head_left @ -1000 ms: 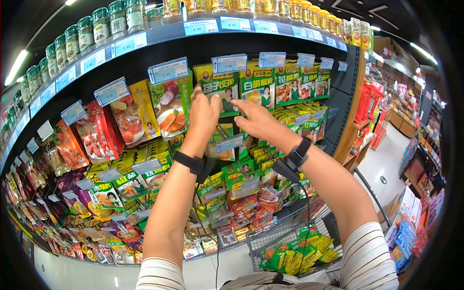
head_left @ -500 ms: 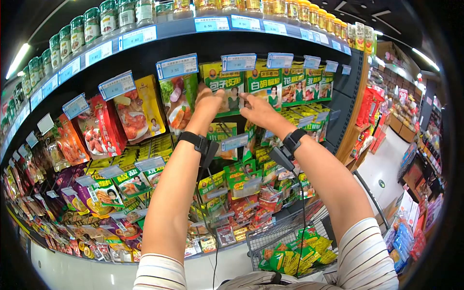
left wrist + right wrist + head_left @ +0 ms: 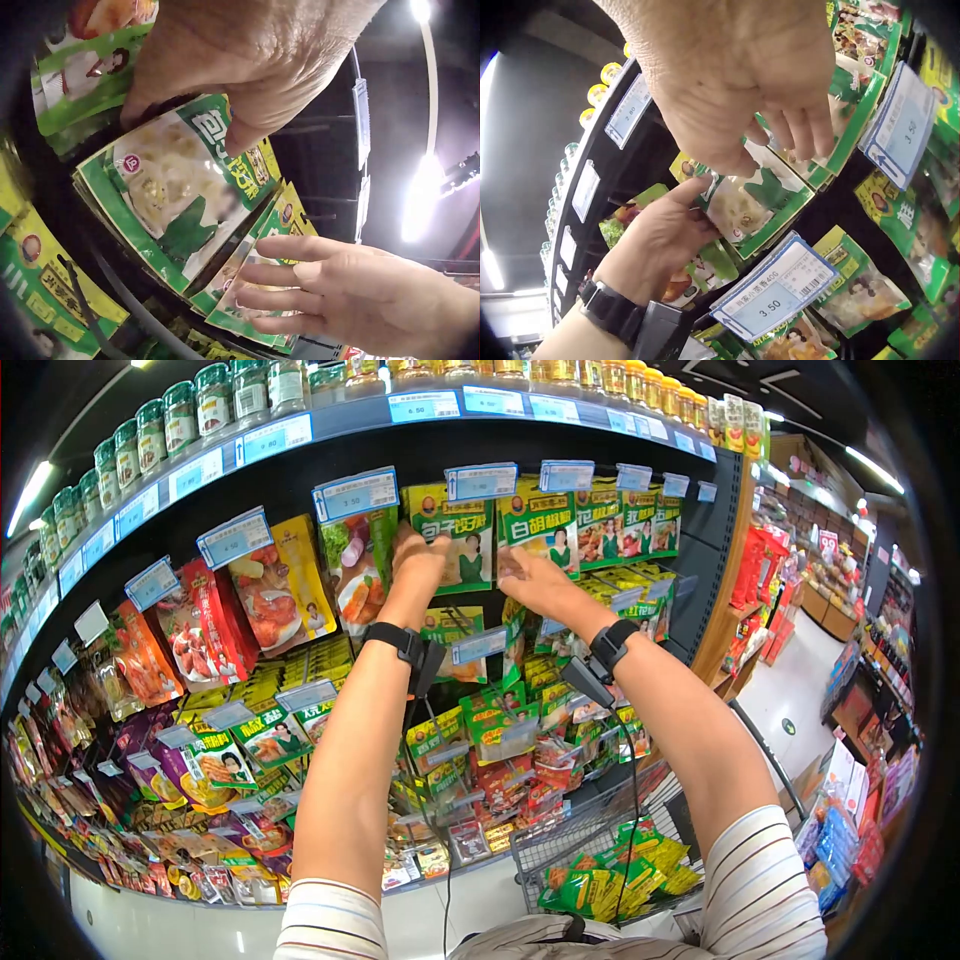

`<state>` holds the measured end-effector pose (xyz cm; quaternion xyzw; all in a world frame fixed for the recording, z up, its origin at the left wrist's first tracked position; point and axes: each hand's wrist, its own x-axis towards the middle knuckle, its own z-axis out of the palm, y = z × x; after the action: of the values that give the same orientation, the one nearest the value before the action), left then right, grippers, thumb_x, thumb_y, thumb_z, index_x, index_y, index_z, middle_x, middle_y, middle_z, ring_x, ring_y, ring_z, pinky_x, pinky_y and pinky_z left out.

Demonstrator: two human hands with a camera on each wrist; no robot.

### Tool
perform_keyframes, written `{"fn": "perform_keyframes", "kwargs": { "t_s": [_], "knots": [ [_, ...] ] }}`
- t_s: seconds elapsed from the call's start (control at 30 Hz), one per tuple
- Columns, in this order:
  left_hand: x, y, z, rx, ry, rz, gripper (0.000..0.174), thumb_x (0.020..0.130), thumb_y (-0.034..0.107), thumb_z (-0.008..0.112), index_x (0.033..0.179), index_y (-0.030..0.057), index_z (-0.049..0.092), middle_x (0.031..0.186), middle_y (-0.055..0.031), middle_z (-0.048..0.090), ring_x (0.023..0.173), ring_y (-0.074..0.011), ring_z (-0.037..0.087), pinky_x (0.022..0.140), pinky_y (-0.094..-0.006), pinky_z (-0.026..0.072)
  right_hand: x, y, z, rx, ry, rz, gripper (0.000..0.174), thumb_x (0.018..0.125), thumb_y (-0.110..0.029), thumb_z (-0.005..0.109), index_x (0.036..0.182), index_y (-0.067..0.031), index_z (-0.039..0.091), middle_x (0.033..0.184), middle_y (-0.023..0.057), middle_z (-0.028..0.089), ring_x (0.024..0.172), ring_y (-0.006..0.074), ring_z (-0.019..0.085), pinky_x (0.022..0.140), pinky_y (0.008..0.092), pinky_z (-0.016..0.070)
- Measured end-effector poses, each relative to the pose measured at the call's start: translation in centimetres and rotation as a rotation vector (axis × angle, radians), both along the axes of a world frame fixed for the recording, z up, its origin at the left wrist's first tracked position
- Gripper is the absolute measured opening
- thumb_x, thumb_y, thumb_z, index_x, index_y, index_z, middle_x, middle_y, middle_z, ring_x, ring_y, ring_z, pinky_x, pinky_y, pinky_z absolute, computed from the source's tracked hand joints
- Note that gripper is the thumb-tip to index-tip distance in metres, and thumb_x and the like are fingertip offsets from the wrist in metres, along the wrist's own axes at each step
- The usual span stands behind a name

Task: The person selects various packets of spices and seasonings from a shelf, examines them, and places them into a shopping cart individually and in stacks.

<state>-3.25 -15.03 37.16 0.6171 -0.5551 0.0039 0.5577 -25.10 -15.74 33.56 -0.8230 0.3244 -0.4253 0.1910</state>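
Observation:
On the rack hangs a green-and-yellow seasoning packet (image 3: 466,556), first in a stack of the same kind. My left hand (image 3: 417,568) grips this stack at its left edge, with the thumb on the front and the fingers at the side; the fingertips are hidden. To the right hangs a white pepper packet (image 3: 540,530). Against its left part lie the extended fingers of my right hand (image 3: 540,582), spread over the front in the left wrist view, where the right hand (image 3: 352,289) shows whole.
Price tags (image 3: 480,481) stick out above the packets. Jars (image 3: 213,410) line the shelf overhead. Left of the stack hangs a packet with a meat picture (image 3: 357,570). Lower right stands a shopping cart (image 3: 530,860) holding several green and yellow packets (image 3: 620,875).
The right hand's fingers, pointing between the two stacks earlier, now lie against the white pepper packet. The left hand stays at the left edge of its stack. The head view has shifted slightly.

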Motion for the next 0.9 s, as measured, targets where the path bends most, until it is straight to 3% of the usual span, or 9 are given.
{"fn": "perform_keyframes", "kwargs": {
  "t_s": [0.2,0.23,0.33,0.43,0.5,0.6,0.7,0.8,0.9],
  "knots": [
    [0.7,-2.8,0.5,0.051,0.101,-0.053,0.076,0.079,0.035,0.076,0.135,-0.0050,0.045,0.132,-0.0287,0.056,0.121,-0.0411,0.057,0.102,-0.0437,0.0456,-0.4,0.2,0.7,0.000,0.083,-0.085,0.057,0.086,-0.027,0.057,0.137,-0.0012,0.051,0.123,0.0256,0.063,0.114,0.0402,0.060,0.097,0.0418,0.0471],
    [0.9,-2.7,0.7,0.037,0.103,-0.084,0.076,0.079,0.035,0.076,0.135,-0.0051,0.046,0.131,-0.0283,0.057,0.120,-0.0404,0.058,0.101,-0.0434,0.0469,-0.5,0.6,1.1,0.035,0.110,-0.079,0.056,0.090,-0.020,0.060,0.140,0.0029,0.046,0.127,0.0183,0.062,0.118,0.0261,0.060,0.102,0.0352,0.0459],
    [0.5,-1.5,0.7,0.044,0.153,-0.128,0.074,0.079,0.039,0.076,0.132,-0.0062,0.051,0.129,-0.0272,0.060,0.115,-0.0396,0.062,0.093,-0.0427,0.0512,-0.5,0.8,1.4,0.056,0.112,-0.085,0.055,0.090,-0.020,0.059,0.139,0.0020,0.047,0.126,0.0178,0.062,0.118,0.0258,0.060,0.101,0.0351,0.0463],
    [0.1,-0.1,0.8,0.051,0.173,-0.150,0.073,0.079,0.042,0.076,0.129,-0.0066,0.054,0.125,-0.0271,0.062,0.112,-0.0403,0.063,0.092,-0.0433,0.0514,-0.5,0.8,1.1,0.033,0.092,-0.127,0.053,0.086,-0.028,0.057,0.134,-0.0053,0.054,0.119,0.0249,0.065,0.112,0.0413,0.060,0.096,0.0428,0.0471],
    [0.3,-0.3,0.7,0.048,0.238,-0.218,0.073,0.079,0.044,0.075,0.127,-0.0069,0.055,0.124,-0.0275,0.063,0.110,-0.0404,0.064,0.092,-0.0435,0.0507,-0.5,0.5,0.8,0.024,0.085,-0.103,0.055,0.086,-0.029,0.058,0.135,-0.0053,0.053,0.120,0.0246,0.064,0.113,0.0407,0.060,0.096,0.0427,0.0470],
    [-0.8,2.7,2.4,0.234,0.390,-0.192,0.078,0.078,0.046,0.075,0.131,-0.0073,0.053,0.127,-0.0247,0.061,0.118,-0.0337,0.059,0.097,-0.0406,0.0448,-0.5,0.9,1.2,-0.001,0.108,-0.124,0.057,0.087,-0.030,0.058,0.137,-0.0050,0.052,0.122,0.0240,0.064,0.114,0.0395,0.060,0.098,0.0422,0.0468],
    [-0.7,2.4,1.7,0.137,0.402,-0.228,0.077,0.080,0.046,0.074,0.129,-0.0087,0.054,0.129,-0.0256,0.059,0.123,-0.0320,0.055,0.099,-0.0434,0.0428,-0.3,0.4,1.2,-0.003,0.127,-0.145,0.059,0.087,-0.030,0.059,0.139,-0.0040,0.051,0.125,0.0240,0.063,0.117,0.0385,0.059,0.100,0.0415,0.0463],
    [-0.8,3.5,1.4,0.034,0.417,-0.449,0.072,0.082,0.045,0.072,0.132,-0.0050,0.054,0.130,-0.0229,0.060,0.124,-0.0314,0.054,0.101,-0.0447,0.0403,-0.4,0.4,1.8,0.049,0.139,-0.143,0.060,0.087,-0.029,0.059,0.140,-0.0029,0.049,0.128,0.0244,0.061,0.119,0.0378,0.058,0.102,0.0409,0.0457],
    [0.0,1.8,1.2,0.036,0.424,-0.463,0.066,0.085,0.040,0.071,0.135,0.0006,0.054,0.132,-0.0195,0.059,0.121,-0.0308,0.055,0.101,-0.0415,0.0398,-0.5,0.5,1.9,0.066,0.132,-0.143,0.062,0.087,-0.029,0.060,0.141,-0.0017,0.048,0.130,0.0247,0.060,0.121,0.0375,0.058,0.103,0.0407,0.0453]
  ]
}}
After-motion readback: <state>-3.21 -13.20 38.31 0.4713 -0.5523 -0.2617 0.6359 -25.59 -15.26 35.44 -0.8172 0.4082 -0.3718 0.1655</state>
